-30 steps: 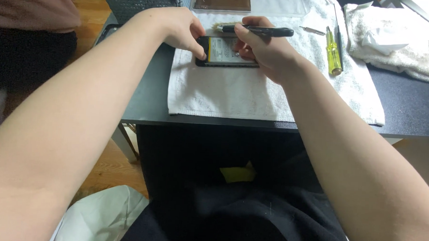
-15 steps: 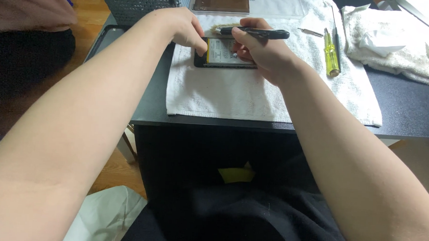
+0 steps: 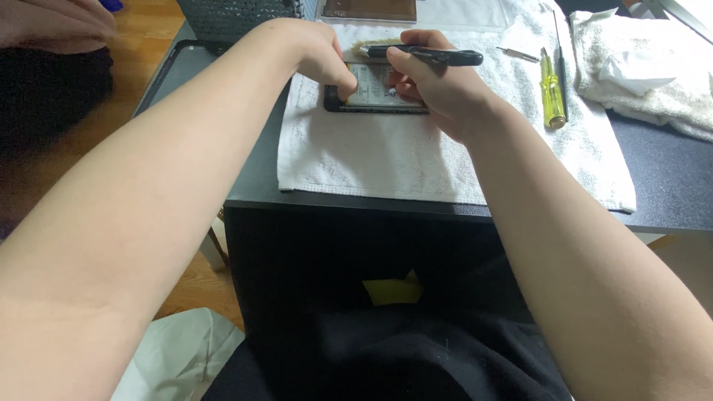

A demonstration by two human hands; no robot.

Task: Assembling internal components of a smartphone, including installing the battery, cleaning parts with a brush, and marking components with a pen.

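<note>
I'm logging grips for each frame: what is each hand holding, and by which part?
The right hand grips a black-handled brush around its handle. The left hand presses its fingertips on the opened phone, at its left edge.

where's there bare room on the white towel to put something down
The near half of the white towel, between the opened phone and the table's front edge, is bare. Crowded: the far strip, where the left hand and right hand with the black tool work, and by the yellow screwdriver.
</note>
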